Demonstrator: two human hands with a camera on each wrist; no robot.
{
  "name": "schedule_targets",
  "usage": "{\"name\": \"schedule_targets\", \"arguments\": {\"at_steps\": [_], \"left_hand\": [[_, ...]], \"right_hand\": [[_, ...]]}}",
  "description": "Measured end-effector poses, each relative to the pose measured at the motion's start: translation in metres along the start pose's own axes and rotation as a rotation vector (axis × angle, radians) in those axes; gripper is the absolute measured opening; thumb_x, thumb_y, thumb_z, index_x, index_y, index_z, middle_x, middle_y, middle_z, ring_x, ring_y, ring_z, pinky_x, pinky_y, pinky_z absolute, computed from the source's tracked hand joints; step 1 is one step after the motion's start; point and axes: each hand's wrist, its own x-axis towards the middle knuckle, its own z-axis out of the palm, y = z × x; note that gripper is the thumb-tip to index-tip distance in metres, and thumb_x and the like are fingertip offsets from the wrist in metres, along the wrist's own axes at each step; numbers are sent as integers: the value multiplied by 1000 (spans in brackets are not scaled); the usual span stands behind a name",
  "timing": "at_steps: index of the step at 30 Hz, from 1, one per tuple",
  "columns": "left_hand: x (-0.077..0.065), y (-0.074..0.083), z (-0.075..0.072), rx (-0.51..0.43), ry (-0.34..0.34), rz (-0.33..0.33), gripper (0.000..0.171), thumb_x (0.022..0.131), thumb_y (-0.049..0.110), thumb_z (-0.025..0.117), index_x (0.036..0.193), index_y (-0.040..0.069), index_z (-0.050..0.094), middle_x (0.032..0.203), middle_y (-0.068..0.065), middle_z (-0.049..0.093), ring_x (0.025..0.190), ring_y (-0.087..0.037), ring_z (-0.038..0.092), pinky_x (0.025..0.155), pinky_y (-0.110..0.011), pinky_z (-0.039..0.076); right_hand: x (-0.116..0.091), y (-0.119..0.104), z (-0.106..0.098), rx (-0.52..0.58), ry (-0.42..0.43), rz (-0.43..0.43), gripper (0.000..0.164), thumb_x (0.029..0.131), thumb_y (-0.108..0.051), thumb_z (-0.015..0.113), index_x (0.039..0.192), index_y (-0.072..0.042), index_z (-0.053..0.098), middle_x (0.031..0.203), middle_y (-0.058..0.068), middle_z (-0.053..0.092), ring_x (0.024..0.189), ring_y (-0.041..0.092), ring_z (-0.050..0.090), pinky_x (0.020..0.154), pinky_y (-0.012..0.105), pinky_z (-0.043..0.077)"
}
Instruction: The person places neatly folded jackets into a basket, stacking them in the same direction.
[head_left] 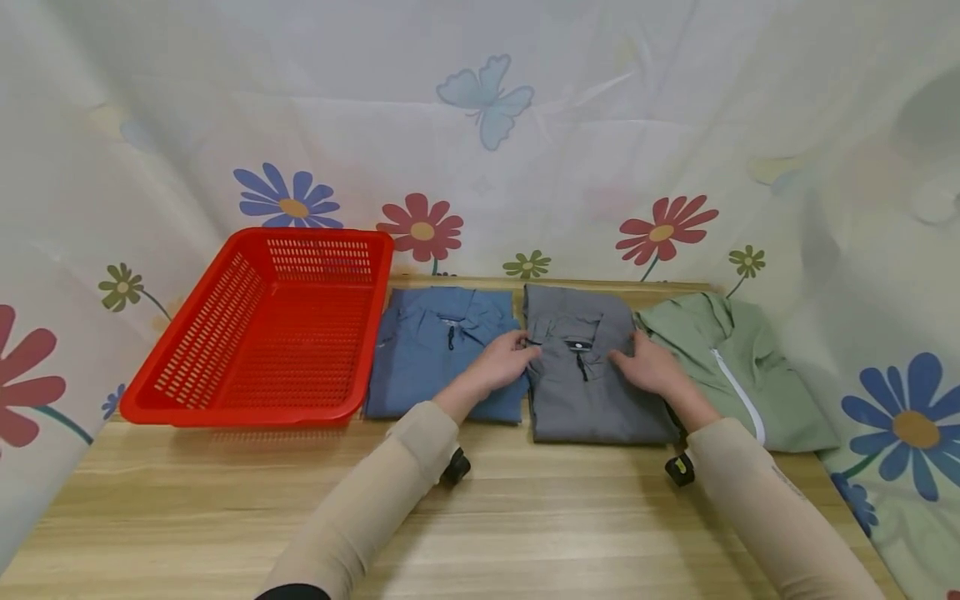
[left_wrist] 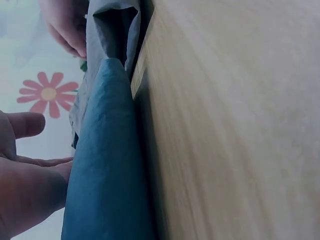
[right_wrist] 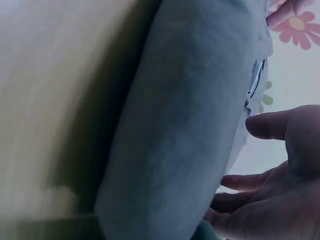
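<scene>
**Gray top (head_left: 600,412): Judged Light and Soft; Label Unreadable**

The table (head_left: 525,533) carries all items. The basket (head_left: 367,333), red and slotted, stands at its left with nothing inside. The green top (head_left: 780,392) lies at far right and the blue top (head_left: 420,367) beside the basket. The gray top lies folded between the two tops, collar side up.

Handling, in this inspector's judgement: light, limp and not fragile. The cloth looks smooth, so its layers may slide over one another and the fold may come undone. Recommended hold: both side edges, fingers well underneath, thumbs on top (a collar lift would likely spill the fold).

Left grip (head_left: 501,365): at the gray top's left edge, thumb and fingers apart, released. Right grip (head_left: 651,367): at the right edge, fingers extended, likewise released.

Markings: lettering on the right sleeve (head_left: 787,482), too small to read. The dark collar label (head_left: 578,345) bears a pale mark; no brand can be made out. The zip pull (head_left: 582,367), black, shows no legible writing.
</scene>
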Motion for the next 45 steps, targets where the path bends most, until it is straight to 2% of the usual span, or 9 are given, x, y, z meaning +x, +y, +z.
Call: {"name": "schedule_targets", "arguments": {"at_steps": [5,9,14,19,23,27,32,38,45], "left_hand": [[3,3,2,-56,-19,-15,59,109,34,49,158,5,36,156,-17,43,134,-33,52,109,-49,42],[7,3,4,-102,-32,-44,57,110,35,48,158,6,36,157,-15,42,125,-33,58,107,-48,44],[10,8,5,-123,-38,-73,57,110,33,48,158,6,36,159,-14,39,127,-34,57,107,-48,44],[14,11,3,-179,-47,-109,58,110,29,48,160,4,32,162,-15,35,134,-35,50,109,-46,42],[15,11,2,-236,-51,-119,57,111,27,47,160,2,30,161,-17,35,138,-35,47,109,-44,42],[16,9,2,-288,-37,-112,54,111,21,45,157,-3,33,158,-20,39,136,-34,48,107,-41,45],[17,6,0,-367,-39,-117,51,110,16,43,155,-6,35,157,-22,40,138,-36,46,108,-43,45],[22,1,-1,-503,-68,-169,54,111,15,42,159,-3,27,160,-23,34,144,-42,38,109,-47,44],[22,5,1,-512,-53,-192,57,111,16,42,161,-2,21,162,-23,29,145,-38,37,109,-46,44]], "right_hand": [[5,3,-2,-15,10,41,75,107,-32,47,151,22,20,150,44,30,137,58,33,110,63,34],[8,2,-1,-29,10,36,73,106,-30,48,150,22,22,150,44,31,137,58,34,110,63,34],[10,-1,-1,-23,4,31,71,104,-25,47,151,22,20,151,44,30,138,58,33,111,62,34],[11,1,0,-9,45,3,69,99,-19,51,149,22,25,146,46,35,133,58,39,106,63,39],[12,6,3,67,82,5,68,96,-12,55,150,19,28,146,43,38,133,55,41,104,62,41],[11,8,2,184,78,39,72,93,-7,57,153,16,24,150,41,33,135,53,38,104,61,39],[11,9,-1,293,34,71,77,94,-6,58,156,14,18,157,38,24,141,51,31,109,61,35],[10,11,-5,426,-11,120,80,98,-12,60,157,14,12,161,36,17,145,50,25,114,60,30],[9,14,-11,507,-86,130,79,99,-15,61,156,15,15,162,36,15,149,48,17,118,59,23]]}}
